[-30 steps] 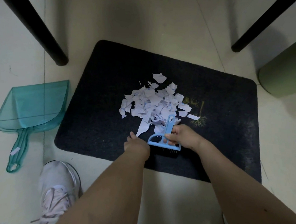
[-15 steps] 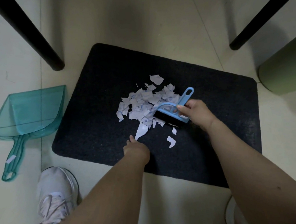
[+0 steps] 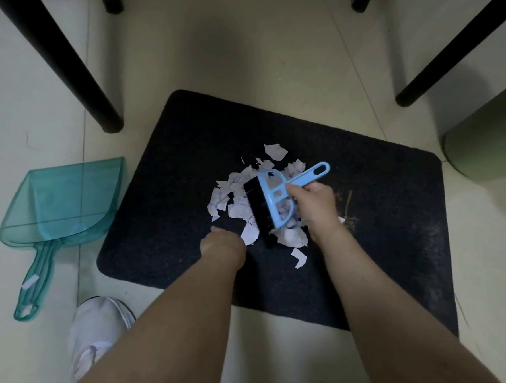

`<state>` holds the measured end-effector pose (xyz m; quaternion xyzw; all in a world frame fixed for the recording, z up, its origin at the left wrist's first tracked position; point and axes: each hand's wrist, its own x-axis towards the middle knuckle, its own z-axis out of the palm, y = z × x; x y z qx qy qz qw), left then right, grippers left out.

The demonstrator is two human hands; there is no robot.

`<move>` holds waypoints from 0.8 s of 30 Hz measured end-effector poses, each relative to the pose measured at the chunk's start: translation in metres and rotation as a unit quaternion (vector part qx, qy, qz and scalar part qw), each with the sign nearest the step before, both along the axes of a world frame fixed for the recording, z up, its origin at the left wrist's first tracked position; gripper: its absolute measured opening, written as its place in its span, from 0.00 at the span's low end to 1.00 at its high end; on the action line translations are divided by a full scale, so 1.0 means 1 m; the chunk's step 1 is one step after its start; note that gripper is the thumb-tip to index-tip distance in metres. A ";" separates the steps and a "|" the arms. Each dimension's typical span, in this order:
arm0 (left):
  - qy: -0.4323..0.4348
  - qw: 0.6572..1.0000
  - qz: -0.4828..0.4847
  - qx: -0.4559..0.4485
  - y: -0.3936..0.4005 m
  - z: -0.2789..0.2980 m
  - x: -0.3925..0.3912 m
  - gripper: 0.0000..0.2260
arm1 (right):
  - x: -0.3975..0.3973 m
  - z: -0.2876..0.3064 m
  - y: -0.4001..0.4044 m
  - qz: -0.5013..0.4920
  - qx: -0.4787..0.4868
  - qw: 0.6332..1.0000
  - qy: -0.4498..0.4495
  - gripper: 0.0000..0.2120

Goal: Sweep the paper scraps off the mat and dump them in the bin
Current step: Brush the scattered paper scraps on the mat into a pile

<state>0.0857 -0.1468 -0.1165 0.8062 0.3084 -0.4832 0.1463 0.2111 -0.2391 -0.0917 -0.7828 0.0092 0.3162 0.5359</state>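
A dark rectangular mat (image 3: 189, 146) lies on the tiled floor. White paper scraps (image 3: 230, 199) are heaped near its middle, with one stray piece (image 3: 298, 257) nearer me. My right hand (image 3: 314, 205) grips the handle of a light-blue hand brush (image 3: 275, 197); its black bristles press into the heap, pointing left. My left hand (image 3: 223, 245) rests on the mat just below the heap, fingers curled, nothing visible in it. A teal see-through dustpan (image 3: 64, 203) lies on the floor left of the mat. The green bin (image 3: 494, 141) stands at the right edge.
Black furniture legs (image 3: 61, 52) stand far left, and another leg (image 3: 449, 55) slants at the far right. My white shoe (image 3: 98, 330) is on the floor near the mat's near-left corner. A small scrap (image 3: 30, 281) lies on the dustpan handle.
My right hand has carried the brush from the mat's near edge up to the right of the heap, then turned it and pushed leftward into the scraps. The heap has tightened. My left hand stayed put.
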 end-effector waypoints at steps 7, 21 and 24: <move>0.055 0.998 0.022 0.014 0.033 -0.024 -0.006 0.29 | -0.050 -0.032 0.081 0.015 -0.024 1.000 0.011 0.07; 0.058 0.998 0.016 -0.014 0.035 -0.023 -0.003 0.27 | -0.032 -0.038 0.072 0.001 -0.152 0.984 -0.091 0.12; 0.037 0.999 0.017 0.005 0.039 -0.020 0.001 0.21 | -0.022 -0.023 0.064 -0.054 -0.104 0.990 -0.083 0.11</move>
